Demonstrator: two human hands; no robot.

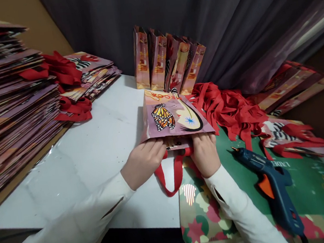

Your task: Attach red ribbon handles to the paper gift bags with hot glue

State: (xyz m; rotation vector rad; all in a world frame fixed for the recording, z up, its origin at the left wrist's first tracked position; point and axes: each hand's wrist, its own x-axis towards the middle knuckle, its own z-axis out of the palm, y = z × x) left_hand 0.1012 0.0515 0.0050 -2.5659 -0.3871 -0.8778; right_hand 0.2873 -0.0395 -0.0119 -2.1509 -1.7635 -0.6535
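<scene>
A printed paper bag (176,116) with a butterfly picture lies in the middle, its mouth facing me. My left hand (145,158) grips the bag at the left side of the mouth, fingers reaching in under the top panel. At the right side of the mouth, my right hand (205,153) does the same. Both sets of fingertips and the thumbs are hidden. A red ribbon handle (178,176) hangs from the bag's lower panel between my wrists, looping onto the white table (108,143).
Several finished-looking bags (159,61) stand upright behind. Red ribbons (230,107) are heaped to the right. A blue glue gun (269,179) lies on a green sheet (303,183). At left rises a tall stack of flat bags (12,115). A grey curtain (104,26) hangs behind.
</scene>
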